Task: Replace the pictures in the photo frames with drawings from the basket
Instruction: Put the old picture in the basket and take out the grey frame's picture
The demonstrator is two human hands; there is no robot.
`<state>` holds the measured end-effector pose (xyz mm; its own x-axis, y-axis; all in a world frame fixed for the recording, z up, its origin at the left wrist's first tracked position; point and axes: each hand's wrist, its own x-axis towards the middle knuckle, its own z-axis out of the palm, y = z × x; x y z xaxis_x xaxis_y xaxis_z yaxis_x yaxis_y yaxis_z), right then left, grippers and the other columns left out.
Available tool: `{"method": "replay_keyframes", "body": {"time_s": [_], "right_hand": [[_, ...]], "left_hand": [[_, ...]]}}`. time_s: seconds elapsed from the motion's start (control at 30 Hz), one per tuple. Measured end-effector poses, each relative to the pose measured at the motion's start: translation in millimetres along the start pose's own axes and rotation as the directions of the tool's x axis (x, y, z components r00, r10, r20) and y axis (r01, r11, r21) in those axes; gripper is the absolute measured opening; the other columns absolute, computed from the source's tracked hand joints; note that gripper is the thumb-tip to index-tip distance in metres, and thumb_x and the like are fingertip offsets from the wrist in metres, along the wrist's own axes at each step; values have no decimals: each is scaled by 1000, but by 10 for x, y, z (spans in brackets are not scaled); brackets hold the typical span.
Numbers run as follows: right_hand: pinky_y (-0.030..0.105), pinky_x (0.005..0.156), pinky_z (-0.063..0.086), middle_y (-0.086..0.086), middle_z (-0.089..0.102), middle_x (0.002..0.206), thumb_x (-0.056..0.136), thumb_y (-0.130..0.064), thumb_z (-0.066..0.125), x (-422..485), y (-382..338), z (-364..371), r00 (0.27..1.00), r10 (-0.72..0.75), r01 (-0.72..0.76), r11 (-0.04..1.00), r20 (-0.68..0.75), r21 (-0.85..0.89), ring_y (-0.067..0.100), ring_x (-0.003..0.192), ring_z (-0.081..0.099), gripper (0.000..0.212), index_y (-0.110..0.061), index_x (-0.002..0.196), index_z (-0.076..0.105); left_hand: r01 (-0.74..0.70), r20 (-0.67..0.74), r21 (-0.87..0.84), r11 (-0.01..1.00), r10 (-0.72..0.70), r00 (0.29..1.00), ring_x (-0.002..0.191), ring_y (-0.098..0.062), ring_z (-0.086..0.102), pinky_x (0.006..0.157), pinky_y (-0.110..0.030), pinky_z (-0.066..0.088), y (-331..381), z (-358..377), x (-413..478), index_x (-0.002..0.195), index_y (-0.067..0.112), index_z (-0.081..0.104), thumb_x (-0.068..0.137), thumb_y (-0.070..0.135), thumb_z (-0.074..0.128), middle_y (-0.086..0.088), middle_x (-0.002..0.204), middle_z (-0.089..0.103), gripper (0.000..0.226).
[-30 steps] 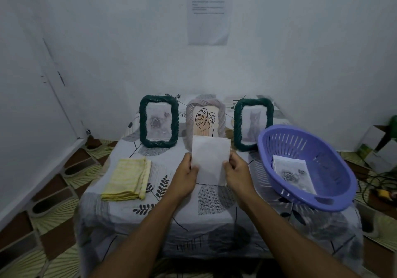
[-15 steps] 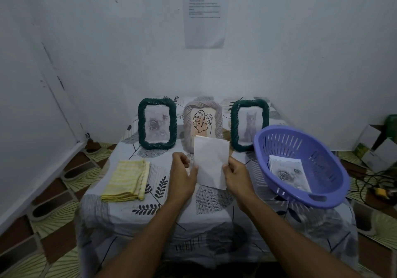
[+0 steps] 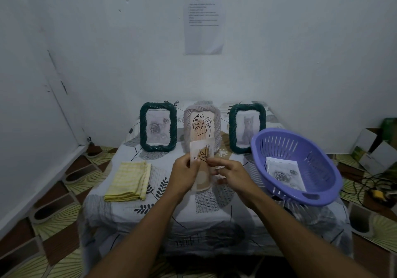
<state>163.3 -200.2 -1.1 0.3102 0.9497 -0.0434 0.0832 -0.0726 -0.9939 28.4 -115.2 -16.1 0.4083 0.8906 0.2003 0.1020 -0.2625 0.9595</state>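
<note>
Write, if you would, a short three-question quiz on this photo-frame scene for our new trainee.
1. True or false: the purple basket holds a rose drawing.
2. The cat picture stands in: A the left green frame; B the grey middle frame; C the right green frame.
3. Fill in: the folded yellow cloth lies to the ___ of the person's left hand.

Key: 1 true; 2 C; 3 left.
</note>
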Motion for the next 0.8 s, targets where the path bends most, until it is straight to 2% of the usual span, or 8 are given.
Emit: {"method": "replay_keyframes", "body": {"time_s": [0.07, 0.13, 0.2, 0.33, 0.5, 0.57, 0.67, 0.8], "right_hand": [[27, 77, 52, -5, 62, 113, 95, -5, 49, 36, 22, -24, 987, -39, 25, 995, -153, -92, 15, 105, 59, 29, -23, 114, 62], [25, 74, 49, -7, 58, 113, 95, -10, 55, 74, 31, -37, 969, -35, 21, 998, -243, -57, 11, 104, 56, 29, -21, 121, 53], [25, 75, 51, -5, 62, 115, 94, -8, 56, 116, 10, -33, 977, -17, 22, 1000, -214, 23, 12, 105, 59, 31, -20, 123, 53], [21, 73, 54, -4, 72, 104, 95, -3, 52, 124, -3, 33, 973, -70, 83, 995, -221, 50, 9, 99, 66, 23, -19, 107, 64], [27, 81, 55, -9, 72, 102, 96, -8, 51, 73, 224, 106, 966, -56, 47, 998, -253, -41, 9, 99, 67, 25, -26, 104, 65], [31, 83, 56, -9, 72, 101, 96, -8, 51, 66, 213, 107, 963, -71, 55, 996, -260, -71, 9, 98, 67, 26, -28, 102, 66], [31, 76, 57, -11, 69, 92, 96, -9, 52, 67, 34, 47, 942, -137, 84, 980, -307, -180, 9, 87, 64, 20, -22, 99, 66], [35, 80, 57, 2, 70, 95, 91, -8, 59, 65, -302, -257, 891, -222, 112, 953, -396, -281, 16, 88, 65, 14, -13, 103, 66]], "left_hand": [[47, -3, -32, 998, -47, 999, 86, -23, 68, 73, -35, 59, -15, -14, 30, 108, 14, 65, 98, 20, 49, -5, 99, 71, 20], [76, 37, -61, 995, -73, 997, 89, -23, 69, 77, -40, 59, -23, -43, 42, 111, 13, 64, 99, 21, 48, -6, 101, 71, 22], [51, 85, -66, 996, -46, 995, 92, -23, 68, 80, -41, 59, -6, -57, 52, 112, 16, 64, 99, 25, 48, -5, 102, 71, 23], [32, 123, -126, 991, -17, 992, 92, -17, 69, 79, -32, 58, -8, -38, 54, 111, 17, 64, 99, 27, 48, -3, 102, 72, 22], [44, 127, -49, 998, -37, 991, 96, -14, 67, 80, -23, 55, -200, 25, -35, 114, 11, 62, 101, 26, 43, -2, 105, 70, 27], [42, 95, -28, 999, -39, 995, 97, -14, 67, 81, -26, 56, -212, 29, -25, 114, 11, 62, 101, 25, 44, -2, 105, 70, 26], [24, 45, 0, 1000, -24, 999, 97, -19, 67, 82, -36, 58, -97, 46, 59, 112, 12, 62, 99, 22, 48, -4, 106, 69, 21], [-27, -11, -46, 999, 27, 1000, 95, -12, 64, 81, -30, 56, 285, 197, 177, 107, 16, 59, 92, 11, 59, 2, 104, 67, 16]]}}
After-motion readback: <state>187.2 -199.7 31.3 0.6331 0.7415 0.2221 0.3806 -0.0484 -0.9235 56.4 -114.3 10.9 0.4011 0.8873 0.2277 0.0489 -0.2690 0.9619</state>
